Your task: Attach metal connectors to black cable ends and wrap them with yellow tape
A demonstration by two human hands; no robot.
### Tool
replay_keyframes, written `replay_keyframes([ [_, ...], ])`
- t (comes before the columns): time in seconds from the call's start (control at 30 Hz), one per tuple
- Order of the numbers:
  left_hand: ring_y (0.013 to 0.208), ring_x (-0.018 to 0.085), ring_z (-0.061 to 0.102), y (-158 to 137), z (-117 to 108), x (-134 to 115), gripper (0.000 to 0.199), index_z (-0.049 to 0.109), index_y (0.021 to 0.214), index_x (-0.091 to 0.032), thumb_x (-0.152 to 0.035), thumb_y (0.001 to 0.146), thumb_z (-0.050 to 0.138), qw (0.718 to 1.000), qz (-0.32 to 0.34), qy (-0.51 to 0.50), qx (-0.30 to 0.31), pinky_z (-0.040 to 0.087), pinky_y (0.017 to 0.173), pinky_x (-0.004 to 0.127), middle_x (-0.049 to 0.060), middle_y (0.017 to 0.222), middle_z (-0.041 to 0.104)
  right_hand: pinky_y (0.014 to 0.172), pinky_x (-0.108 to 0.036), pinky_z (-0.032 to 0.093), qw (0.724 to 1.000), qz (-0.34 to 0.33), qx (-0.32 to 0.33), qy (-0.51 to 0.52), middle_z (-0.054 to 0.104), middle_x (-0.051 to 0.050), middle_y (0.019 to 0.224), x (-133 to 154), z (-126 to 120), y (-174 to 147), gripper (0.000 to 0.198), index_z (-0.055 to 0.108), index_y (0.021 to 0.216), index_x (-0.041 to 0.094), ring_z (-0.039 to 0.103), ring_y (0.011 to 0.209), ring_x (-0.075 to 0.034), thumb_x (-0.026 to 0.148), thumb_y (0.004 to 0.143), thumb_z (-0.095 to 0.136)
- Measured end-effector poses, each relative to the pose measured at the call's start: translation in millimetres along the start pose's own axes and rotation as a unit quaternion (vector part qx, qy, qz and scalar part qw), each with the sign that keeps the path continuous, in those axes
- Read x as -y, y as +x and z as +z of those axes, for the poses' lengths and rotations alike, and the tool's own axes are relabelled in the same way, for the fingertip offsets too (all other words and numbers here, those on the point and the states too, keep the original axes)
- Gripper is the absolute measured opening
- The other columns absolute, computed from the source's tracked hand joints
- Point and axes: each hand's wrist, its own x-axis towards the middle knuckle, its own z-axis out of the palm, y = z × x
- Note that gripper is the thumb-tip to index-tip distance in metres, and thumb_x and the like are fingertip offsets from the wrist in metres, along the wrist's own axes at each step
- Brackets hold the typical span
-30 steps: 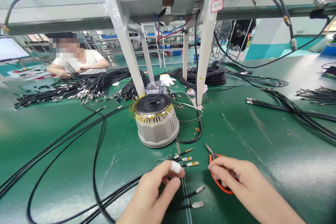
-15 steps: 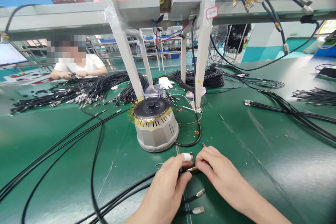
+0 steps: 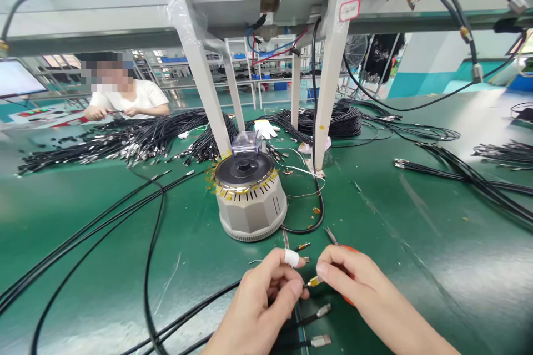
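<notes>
My left hand (image 3: 266, 297), with white tape around one finger, pinches a black cable just behind its end. That end is a connector wrapped in yellow tape (image 3: 313, 282). The fingertips of my right hand (image 3: 350, 277) close on the tip of the same connector. Beneath my right hand show orange-handled scissors (image 3: 332, 236), mostly covered, blades pointing away. Just beyond my left fingers lies another cable end with yellow tape (image 3: 303, 246). Two more cable ends with metal plugs, an upper plug (image 3: 323, 310) and a lower plug (image 3: 320, 340), lie nearer to me.
A round tape dispenser (image 3: 252, 211) with yellow tape pieces around its rim stands ahead. Shelf posts (image 3: 328, 83) rise behind it. Piles of black cables (image 3: 141, 138) and cable bundles (image 3: 470, 177) lie farther off. A person (image 3: 129, 97) sits across the table.
My hands have come slightly nearer to me, and the yellow-taped connector now shows between them. More of the scissors is uncovered. The whole view has shifted slightly.
</notes>
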Motion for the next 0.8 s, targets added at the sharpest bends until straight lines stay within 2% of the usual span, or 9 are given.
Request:
replay_keyframes([
  [0.13, 0.06, 0.009, 0.045, 4, 0, -2, 0.039, 0.047, 0.115, -0.011, -0.043, 0.094, 0.053, 0.999, -0.024, -0.032, -0.012, 0.038, 0.056, 0.021, 0.007, 0.081, 0.066, 0.065, -0.023, 0.037, 0.999, -0.022, 0.032, 0.037, 0.049, 0.001, 0.072, -2, 2, -1, 0.035, 0.049, 0.081, 0.014, 0.047, 0.068, -0.01, 0.044, 0.098, 0.043],
  [0.23, 0.067, 0.012, 0.051, 5, -2, -1, 0.037, 0.05, 0.113, -0.01, -0.04, 0.091, 0.059, 0.998, -0.023, -0.052, -0.02, 0.044, 0.061, 0.023, 0.008, 0.083, 0.066, 0.072, -0.024, 0.044, 0.997, -0.052, 0.035, 0.045, 0.059, -0.002, 0.077, -8, 3, -3, 0.031, 0.057, 0.086, 0.015, 0.057, 0.074, -0.012, 0.042, 0.096, 0.048],
  [0.33, 0.068, 0.011, 0.055, 3, -4, 0, 0.03, 0.053, 0.105, -0.012, -0.036, 0.09, 0.062, 0.998, -0.008, -0.069, -0.012, 0.047, 0.065, 0.023, 0.006, 0.083, 0.066, 0.072, -0.022, 0.045, 0.997, -0.074, 0.015, 0.01, 0.063, -0.002, 0.08, -14, 4, -5, 0.023, 0.062, 0.087, 0.017, 0.059, 0.077, -0.012, 0.037, 0.094, 0.052],
  [0.53, 0.071, 0.014, 0.063, -3, -4, -5, 0.025, 0.048, 0.094, -0.014, -0.036, 0.091, 0.06, 0.997, -0.023, -0.068, 0.004, 0.041, 0.048, 0.016, 0.007, 0.085, 0.063, 0.075, -0.021, 0.047, 0.997, -0.07, 0.006, 0.025, 0.063, -0.001, 0.084, -21, 7, -12, 0.017, 0.059, 0.09, 0.018, 0.062, 0.081, -0.013, 0.035, 0.093, 0.054],
  [0.7, 0.066, 0.01, 0.06, -4, -4, -5, 0.023, 0.052, 0.097, -0.011, -0.033, 0.093, 0.059, 0.997, 0.007, -0.079, 0.012, 0.049, 0.066, 0.023, 0.008, 0.088, 0.066, 0.078, -0.023, 0.047, 0.997, -0.04, 0.011, 0.066, 0.064, -0.001, 0.083, -15, 9, -15, 0.016, 0.058, 0.09, 0.018, 0.063, 0.082, -0.013, 0.034, 0.093, 0.055],
  [0.8, 0.065, 0.01, 0.06, -4, -6, 0, 0.022, 0.052, 0.099, -0.011, -0.031, 0.093, 0.059, 0.995, 0.013, -0.097, 0.013, 0.044, 0.059, 0.02, 0.007, 0.088, 0.065, 0.076, -0.023, 0.046, 0.993, -0.029, -0.012, 0.115, 0.063, -0.001, 0.079, -10, 12, -15, 0.021, 0.059, 0.088, 0.017, 0.063, 0.078, -0.012, 0.038, 0.09, 0.06],
])
